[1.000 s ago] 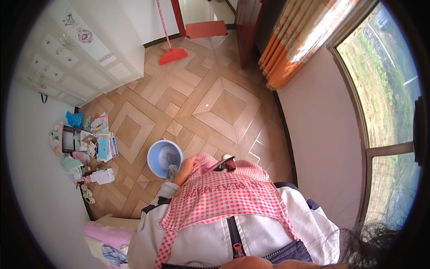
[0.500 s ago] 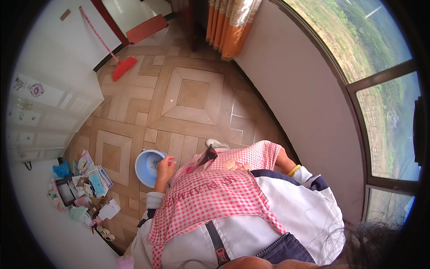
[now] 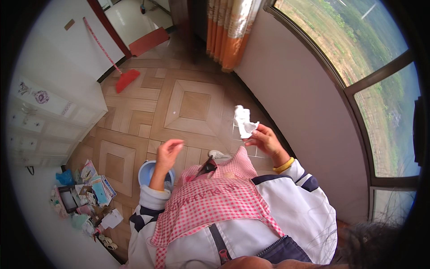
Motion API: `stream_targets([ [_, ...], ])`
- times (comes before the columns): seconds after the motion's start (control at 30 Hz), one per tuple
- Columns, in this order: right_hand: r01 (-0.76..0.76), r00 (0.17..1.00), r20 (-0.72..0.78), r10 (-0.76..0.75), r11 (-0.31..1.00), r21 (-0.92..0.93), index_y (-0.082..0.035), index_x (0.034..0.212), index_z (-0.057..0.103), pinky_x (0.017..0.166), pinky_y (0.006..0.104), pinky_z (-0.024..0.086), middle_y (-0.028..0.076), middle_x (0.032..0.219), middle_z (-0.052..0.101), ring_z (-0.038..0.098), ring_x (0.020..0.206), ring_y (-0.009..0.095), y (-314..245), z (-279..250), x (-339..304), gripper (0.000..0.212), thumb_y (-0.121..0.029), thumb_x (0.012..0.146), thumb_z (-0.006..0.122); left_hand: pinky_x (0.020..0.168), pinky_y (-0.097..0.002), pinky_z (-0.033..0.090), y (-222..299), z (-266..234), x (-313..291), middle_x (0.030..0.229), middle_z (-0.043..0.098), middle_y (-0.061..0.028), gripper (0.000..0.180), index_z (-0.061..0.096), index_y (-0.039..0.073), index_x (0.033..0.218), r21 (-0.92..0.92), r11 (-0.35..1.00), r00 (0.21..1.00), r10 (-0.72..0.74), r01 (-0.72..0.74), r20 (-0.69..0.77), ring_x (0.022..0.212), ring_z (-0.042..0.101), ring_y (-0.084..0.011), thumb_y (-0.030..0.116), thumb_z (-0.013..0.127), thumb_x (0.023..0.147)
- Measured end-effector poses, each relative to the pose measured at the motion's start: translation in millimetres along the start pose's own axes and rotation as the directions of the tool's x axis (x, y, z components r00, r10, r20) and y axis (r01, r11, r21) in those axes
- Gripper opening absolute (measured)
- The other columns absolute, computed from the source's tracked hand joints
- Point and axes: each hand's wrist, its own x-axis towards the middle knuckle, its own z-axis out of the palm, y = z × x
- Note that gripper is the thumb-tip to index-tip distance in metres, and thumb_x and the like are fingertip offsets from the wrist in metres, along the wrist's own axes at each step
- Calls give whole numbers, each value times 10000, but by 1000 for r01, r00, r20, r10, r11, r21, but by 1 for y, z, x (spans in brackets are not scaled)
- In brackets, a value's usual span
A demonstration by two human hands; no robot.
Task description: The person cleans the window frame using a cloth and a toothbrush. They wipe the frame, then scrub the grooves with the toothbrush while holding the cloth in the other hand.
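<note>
The wall (image 3: 291, 89) under the window (image 3: 358, 58) stands close on the right, and the right hand (image 3: 265, 140) is raised just beside it, pinching a crumpled white cloth (image 3: 244, 121) between thumb and fingertips; the grip looks light, so the cloth may slip and fall to the floor (image 3: 192, 103), or brush the wall if the hand swings outward. The white cabinet (image 3: 49, 121) fills the left side, well apart from both hands. The curtain (image 3: 228, 31) hangs at the top, near the doorway, out of reach. The pink checked apron (image 3: 210, 197) covers the chest and hides whatever lies directly below it, so footing there cannot be judged. The broom (image 3: 123, 78) leans by the cabinet, far from the hands. A heap of clutter (image 3: 83, 193), packets and papers, lies on the floor at lower left, near the person's left side; a step that way could catch it. The blue bucket (image 3: 150, 172) sits on the floor just beyond the left forearm, partly hidden by it; a careless move of the foot or arm could tip it, and whether it holds water cannot be told. The left hand (image 3: 169, 152) is lifted above the bucket, empty, fingers loosely curled and not closed on anything. The two hands are well apart, with nothing between them but bare floor. A shoe tip (image 3: 219, 155) shows near the bucket
</note>
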Motion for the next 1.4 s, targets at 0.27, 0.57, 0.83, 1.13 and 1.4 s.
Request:
stream_targets([
  [0.27,-30,933,358,33,999,-13,14,1196,594,790,335,602,111,1111,674,707,923,234,11,95,35,235,-122,1005,577,893,-347,534,63,47,0,1220,636,-102,491,502,40,1368,-572,782,942,-54,246,330,1084,643,-198,215,693,951],
  [0.57,23,998,58,-26,998,58,-18,985,618,598,268,558,50,789,654,649,651,136,9,99,45,95,-111,977,632,732,-288,513,50,16,-4,971,679,-48,177,609,94,1055,-586,802,991,-130,117,21,832,641,-146,79,715,914],
  [0.83,97,995,-36,-98,994,-53,-24,994,625,620,273,543,54,807,662,639,664,128,13,98,47,81,-102,975,633,911,-379,518,57,19,-7,1125,681,-62,100,601,125,1083,-828,558,998,6,-57,-66,1055,640,-192,128,613,984],
  [1.13,85,996,-12,-87,990,-110,-19,998,647,645,266,547,66,843,681,644,709,129,6,91,41,108,-125,977,644,962,-386,497,76,-3,-11,1127,664,-71,117,576,89,1102,-819,543,977,10,-182,-211,1072,628,-193,138,589,996],
  [1.4,186,982,74,-172,944,-271,15,1076,657,790,280,532,53,935,686,642,865,120,-1,136,62,260,-232,1003,623,921,-347,503,80,7,-8,1085,662,-48,101,565,96,1076,-746,660,996,57,-93,-74,1024,634,-154,116,599,983],
])
